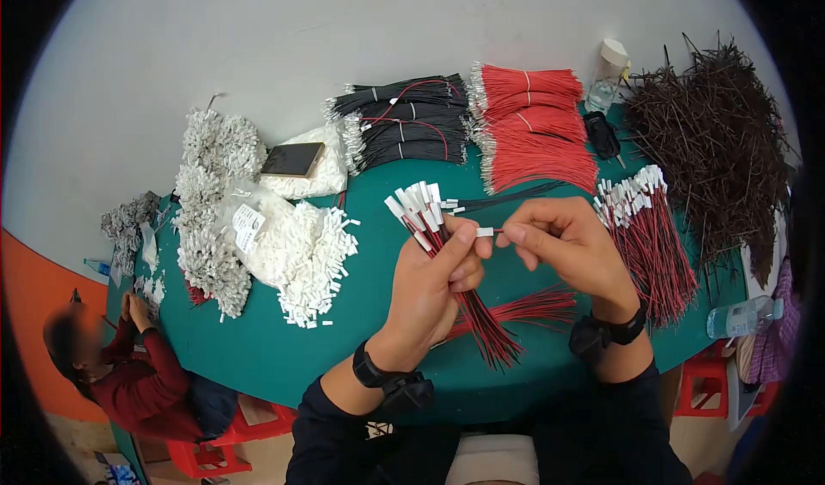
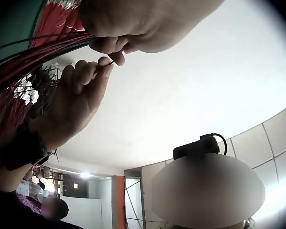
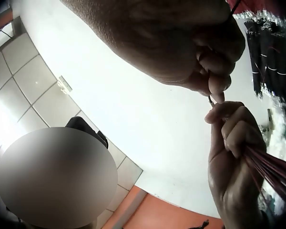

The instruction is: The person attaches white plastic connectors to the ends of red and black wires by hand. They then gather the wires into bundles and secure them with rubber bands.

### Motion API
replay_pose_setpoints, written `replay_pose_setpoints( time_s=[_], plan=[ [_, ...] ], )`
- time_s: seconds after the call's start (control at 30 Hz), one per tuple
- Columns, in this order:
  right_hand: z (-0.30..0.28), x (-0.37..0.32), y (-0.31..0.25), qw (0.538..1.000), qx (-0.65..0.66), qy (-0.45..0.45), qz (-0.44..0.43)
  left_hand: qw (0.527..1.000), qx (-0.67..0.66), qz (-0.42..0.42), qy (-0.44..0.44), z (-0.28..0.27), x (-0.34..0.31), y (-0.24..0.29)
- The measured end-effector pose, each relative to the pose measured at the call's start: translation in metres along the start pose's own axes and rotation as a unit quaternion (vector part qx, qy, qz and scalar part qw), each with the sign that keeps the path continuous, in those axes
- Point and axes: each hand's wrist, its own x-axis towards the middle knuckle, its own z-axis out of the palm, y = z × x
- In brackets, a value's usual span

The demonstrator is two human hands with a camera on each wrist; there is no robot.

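Observation:
In the head view my left hand grips a bundle of red and black wires, whose white connector housings fan out above the thumb. The same hand's thumb and forefinger pinch one more white connector housing. Facing it, my right hand pinches a thin wire at the end of that housing. Both wrist views show the fingertips of the two hands almost meeting at the wire; the right wrist view shows the held wires trailing from the left palm.
Loose white housings spill from a plastic bag at left, by a phone. Black wire bundles and red wire bundles lie at the back. Right are connectored wires, a dark heap and a bottle. Another person sits left.

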Motion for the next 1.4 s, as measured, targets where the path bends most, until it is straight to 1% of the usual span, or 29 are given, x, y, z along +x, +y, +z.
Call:
replay_pose_setpoints(
  time_s=[0.03,0.27,0.33,0.57,0.63,0.77,0.87,0.97,1.03,1.07,1.1,1.17,1.2,1.27,1.3,1.37,1.4],
  plan=[
    [0.000,0.000,-0.002,1.000,0.002,-0.004,0.016,1.000,-0.015,-0.002,0.003,0.000,0.000,0.000],
    [0.000,0.000,-0.001,1.000,0.006,-0.002,0.027,0.999,-0.036,-0.021,-0.001,0.000,0.000,0.001],
    [0.001,0.000,0.003,1.000,0.000,0.015,0.008,0.999,-0.009,-0.025,0.018,0.002,0.000,0.000],
    [0.001,0.001,0.006,1.000,-0.003,0.024,0.000,1.000,-0.010,-0.025,0.015,0.002,0.000,0.000],
    [0.002,0.001,0.007,1.000,0.014,0.025,-0.009,1.000,-0.007,-0.024,0.019,0.003,0.000,0.000],
    [0.001,0.000,0.003,1.000,0.000,0.018,-0.005,0.999,-0.014,-0.023,0.020,0.004,0.001,-0.001],
    [0.001,0.000,0.001,1.000,0.006,0.013,0.002,1.000,-0.002,-0.021,0.019,0.002,0.001,-0.002],
    [0.000,0.000,0.001,1.000,0.020,0.014,-0.002,1.000,-0.017,-0.023,0.007,0.000,0.001,-0.003],
    [-0.002,0.002,0.001,0.990,0.077,0.111,-0.033,0.998,-0.056,-0.038,-0.016,0.000,0.002,-0.004],
    [-0.002,0.002,0.000,0.991,0.076,0.110,-0.033,0.997,-0.051,-0.026,-0.048,-0.005,0.003,-0.008],
    [-0.003,0.002,-0.001,0.989,0.090,0.112,-0.031,0.997,-0.053,-0.023,-0.048,-0.004,0.003,-0.009],
    [0.001,0.002,-0.001,0.988,0.104,0.112,-0.028,0.999,-0.035,-0.013,-0.012,0.000,0.003,-0.012],
    [0.006,0.002,0.003,0.991,0.077,0.100,-0.031,0.999,-0.036,-0.012,-0.012,0.002,0.003,-0.012],
    [0.012,0.002,0.012,0.997,0.026,0.076,-0.021,0.999,-0.041,-0.030,0.013,0.004,0.002,-0.014],
    [0.016,0.002,0.013,0.997,0.026,0.076,-0.021,0.999,-0.041,-0.030,0.014,0.006,0.001,-0.015],
    [0.025,0.002,0.013,0.995,0.067,0.068,0.022,0.996,-0.071,-0.055,-0.006,0.008,-0.003,-0.019],
    [0.026,0.003,0.015,0.998,0.029,0.061,0.015,0.997,-0.053,-0.058,0.000,0.010,-0.004,-0.021]
  ],
)
